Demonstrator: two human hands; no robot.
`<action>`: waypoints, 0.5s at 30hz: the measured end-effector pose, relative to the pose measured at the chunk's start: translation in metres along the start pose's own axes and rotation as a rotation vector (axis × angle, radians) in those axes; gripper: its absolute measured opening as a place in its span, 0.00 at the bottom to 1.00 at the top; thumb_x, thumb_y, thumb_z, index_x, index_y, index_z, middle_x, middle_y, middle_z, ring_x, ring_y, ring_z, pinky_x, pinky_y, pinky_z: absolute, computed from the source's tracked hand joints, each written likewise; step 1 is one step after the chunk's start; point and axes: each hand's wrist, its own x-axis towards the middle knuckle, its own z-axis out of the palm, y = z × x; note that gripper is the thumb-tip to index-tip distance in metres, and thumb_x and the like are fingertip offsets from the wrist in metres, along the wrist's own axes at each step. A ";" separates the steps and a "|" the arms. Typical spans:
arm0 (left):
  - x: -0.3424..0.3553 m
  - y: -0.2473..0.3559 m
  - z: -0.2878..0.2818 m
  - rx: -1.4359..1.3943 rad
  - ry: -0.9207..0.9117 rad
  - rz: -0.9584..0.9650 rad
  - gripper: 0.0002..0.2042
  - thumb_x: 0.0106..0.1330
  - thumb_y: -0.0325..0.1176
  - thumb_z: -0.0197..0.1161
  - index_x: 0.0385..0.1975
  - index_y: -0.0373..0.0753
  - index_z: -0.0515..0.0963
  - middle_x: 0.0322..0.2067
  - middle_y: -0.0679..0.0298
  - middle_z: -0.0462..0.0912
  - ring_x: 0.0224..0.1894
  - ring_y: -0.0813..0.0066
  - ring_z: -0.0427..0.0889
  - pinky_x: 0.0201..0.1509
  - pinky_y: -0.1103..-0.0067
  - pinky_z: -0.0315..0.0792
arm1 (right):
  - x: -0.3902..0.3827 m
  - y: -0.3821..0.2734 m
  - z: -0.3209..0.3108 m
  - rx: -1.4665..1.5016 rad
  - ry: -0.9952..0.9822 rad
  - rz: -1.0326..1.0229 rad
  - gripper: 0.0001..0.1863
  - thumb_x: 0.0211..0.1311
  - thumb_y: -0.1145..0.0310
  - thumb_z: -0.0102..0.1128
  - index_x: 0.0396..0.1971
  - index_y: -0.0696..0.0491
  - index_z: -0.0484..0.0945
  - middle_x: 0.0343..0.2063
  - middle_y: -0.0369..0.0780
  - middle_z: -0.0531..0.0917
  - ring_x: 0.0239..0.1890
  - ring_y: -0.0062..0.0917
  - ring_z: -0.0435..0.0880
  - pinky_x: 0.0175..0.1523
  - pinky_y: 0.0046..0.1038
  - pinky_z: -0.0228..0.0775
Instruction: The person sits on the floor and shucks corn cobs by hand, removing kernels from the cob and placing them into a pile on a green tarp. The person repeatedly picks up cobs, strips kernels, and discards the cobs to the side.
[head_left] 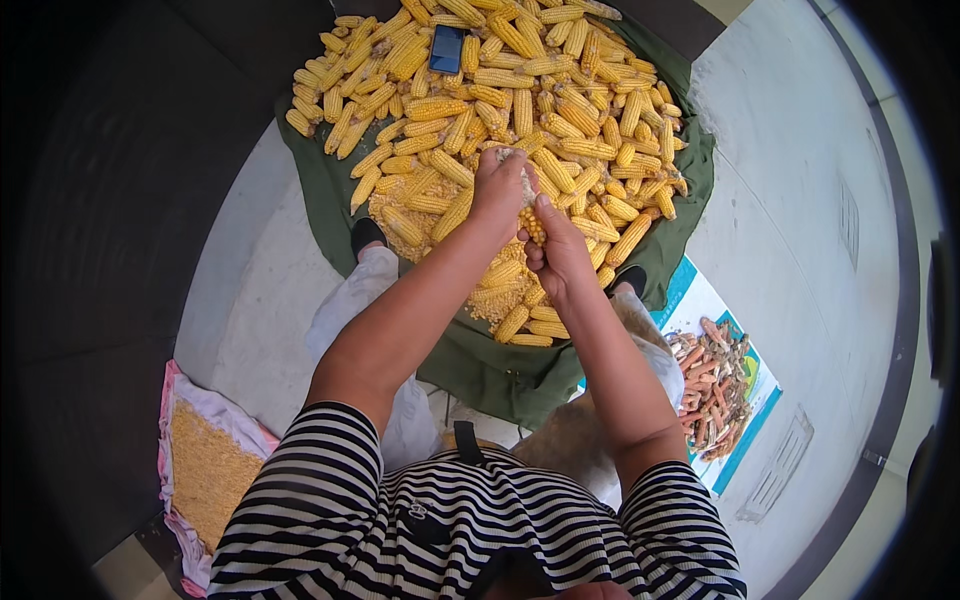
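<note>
Between my two hands is a corn cob (533, 226), pale and stripped at its far end, with yellow kernels still on the near end. My left hand (497, 190) is closed round the stripped far part. My right hand (560, 245) grips the near part, its thumb pressed along the cob. Beneath both hands lies a heap of yellow corn ears (590, 120). Loose kernels (500, 300) are scattered among the ears below my hands.
A dark green cloth (480, 375) lies under the corn. On the heap rests a phone (446, 49). Stripped cobs (715, 390) lie on a white and teal sheet at the right. Yellow grain (205, 465) fills a pink-edged cloth at the lower left. My shoes stand beside the heap.
</note>
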 end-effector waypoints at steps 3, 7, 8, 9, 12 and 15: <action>0.006 0.001 -0.001 0.014 0.018 0.004 0.09 0.70 0.31 0.50 0.45 0.35 0.64 0.25 0.60 0.76 0.26 0.73 0.74 0.32 0.76 0.72 | 0.003 -0.007 -0.006 0.135 -0.025 0.092 0.22 0.67 0.43 0.51 0.42 0.48 0.71 0.31 0.39 0.79 0.20 0.19 0.71 0.19 0.17 0.58; 0.014 -0.001 -0.003 -0.049 0.040 -0.022 0.10 0.70 0.30 0.51 0.45 0.32 0.64 0.27 0.59 0.77 0.28 0.71 0.76 0.35 0.75 0.73 | 0.007 -0.011 -0.009 -0.042 0.031 0.000 0.24 0.66 0.45 0.51 0.52 0.48 0.70 0.34 0.38 0.80 0.27 0.24 0.76 0.27 0.19 0.63; 0.017 -0.004 -0.006 -0.060 0.068 -0.035 0.10 0.70 0.29 0.51 0.45 0.32 0.65 0.28 0.58 0.77 0.28 0.71 0.76 0.36 0.74 0.73 | 0.007 -0.011 -0.006 -0.141 0.046 -0.047 0.25 0.65 0.48 0.53 0.55 0.48 0.70 0.33 0.38 0.81 0.27 0.24 0.77 0.28 0.19 0.63; 0.021 -0.007 -0.009 -0.072 0.097 -0.047 0.10 0.70 0.29 0.52 0.45 0.32 0.65 0.29 0.58 0.77 0.29 0.70 0.77 0.36 0.74 0.74 | 0.003 -0.010 -0.004 -0.283 0.053 -0.156 0.25 0.63 0.55 0.57 0.58 0.50 0.71 0.33 0.37 0.82 0.28 0.24 0.79 0.33 0.21 0.67; 0.026 -0.015 -0.009 -0.107 0.133 -0.056 0.10 0.68 0.28 0.55 0.44 0.32 0.66 0.30 0.58 0.78 0.30 0.69 0.78 0.37 0.72 0.75 | 0.015 0.001 -0.014 -0.584 0.003 -0.483 0.24 0.62 0.57 0.60 0.55 0.55 0.75 0.33 0.38 0.83 0.32 0.24 0.81 0.37 0.25 0.71; 0.021 -0.011 -0.005 -0.134 0.108 -0.099 0.09 0.66 0.28 0.58 0.40 0.33 0.68 0.30 0.58 0.78 0.30 0.69 0.79 0.36 0.73 0.75 | 0.014 0.000 -0.015 -0.795 0.068 -0.603 0.20 0.65 0.56 0.56 0.49 0.55 0.79 0.32 0.43 0.84 0.35 0.30 0.83 0.41 0.28 0.73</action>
